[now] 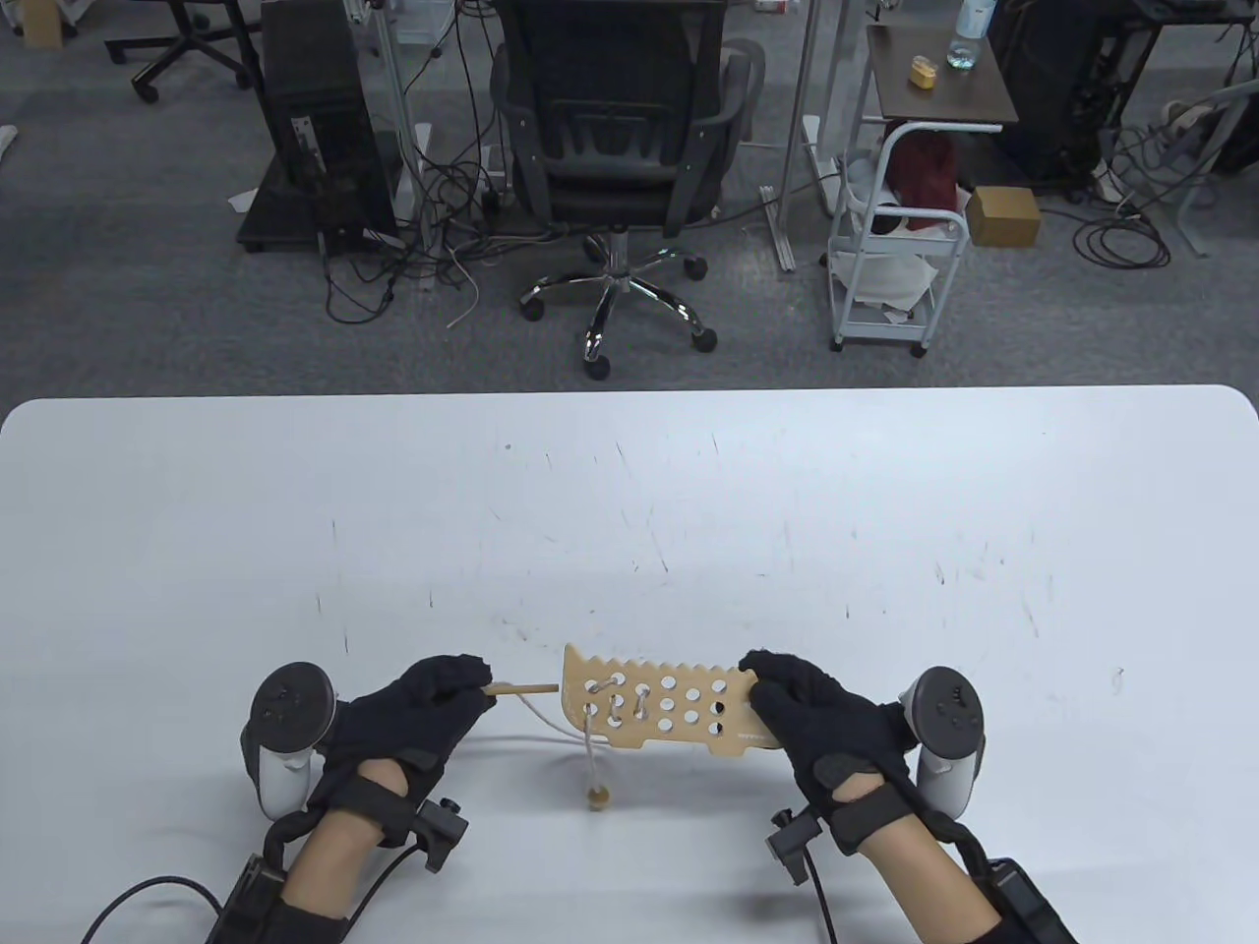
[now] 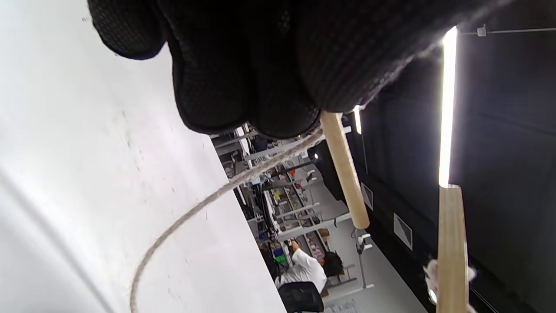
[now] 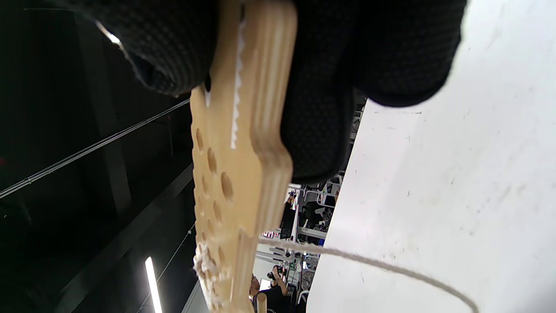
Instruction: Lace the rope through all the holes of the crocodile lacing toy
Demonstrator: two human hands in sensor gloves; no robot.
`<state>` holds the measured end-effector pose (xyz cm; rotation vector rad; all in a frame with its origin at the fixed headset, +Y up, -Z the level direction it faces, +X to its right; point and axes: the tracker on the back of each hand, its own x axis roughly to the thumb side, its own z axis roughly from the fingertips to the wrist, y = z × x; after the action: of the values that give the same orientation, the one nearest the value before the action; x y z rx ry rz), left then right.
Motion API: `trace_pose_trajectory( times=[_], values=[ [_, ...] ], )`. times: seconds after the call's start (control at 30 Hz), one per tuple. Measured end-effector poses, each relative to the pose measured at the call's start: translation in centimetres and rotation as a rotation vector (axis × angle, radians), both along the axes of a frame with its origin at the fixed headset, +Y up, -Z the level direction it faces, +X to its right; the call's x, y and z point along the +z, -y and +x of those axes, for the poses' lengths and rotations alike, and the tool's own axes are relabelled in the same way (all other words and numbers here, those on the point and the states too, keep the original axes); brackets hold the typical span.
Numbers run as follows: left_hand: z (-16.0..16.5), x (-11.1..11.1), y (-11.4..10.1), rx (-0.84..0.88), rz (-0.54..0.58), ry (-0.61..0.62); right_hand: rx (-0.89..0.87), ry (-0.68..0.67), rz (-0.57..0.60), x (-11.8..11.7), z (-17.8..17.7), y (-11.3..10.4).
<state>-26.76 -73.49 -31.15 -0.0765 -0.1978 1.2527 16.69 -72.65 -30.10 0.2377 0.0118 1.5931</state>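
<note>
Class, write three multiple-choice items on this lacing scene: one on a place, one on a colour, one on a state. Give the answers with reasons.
1. Where does the right hand grip the crocodile board?
A its right end
B its left end
C its middle

2. What colour is the table?
A black
B white
C green

3. What does the left hand pinch?
A nothing
B the bead
C the wooden needle

Answers: 1 A, fingers cover the right end; 2 B, the surface is white; 3 C, the needle sticks out from the fingertips.
</note>
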Motion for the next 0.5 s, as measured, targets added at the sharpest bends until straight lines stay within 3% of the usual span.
trace_pose_trajectory(
  times=[0.5],
  values=[
    [3.1, -0.2, 1.4, 0.196, -0.091, 0.228, -0.016, -0.109, 0.001, 1.2, -2.5, -0.1]
  ],
)
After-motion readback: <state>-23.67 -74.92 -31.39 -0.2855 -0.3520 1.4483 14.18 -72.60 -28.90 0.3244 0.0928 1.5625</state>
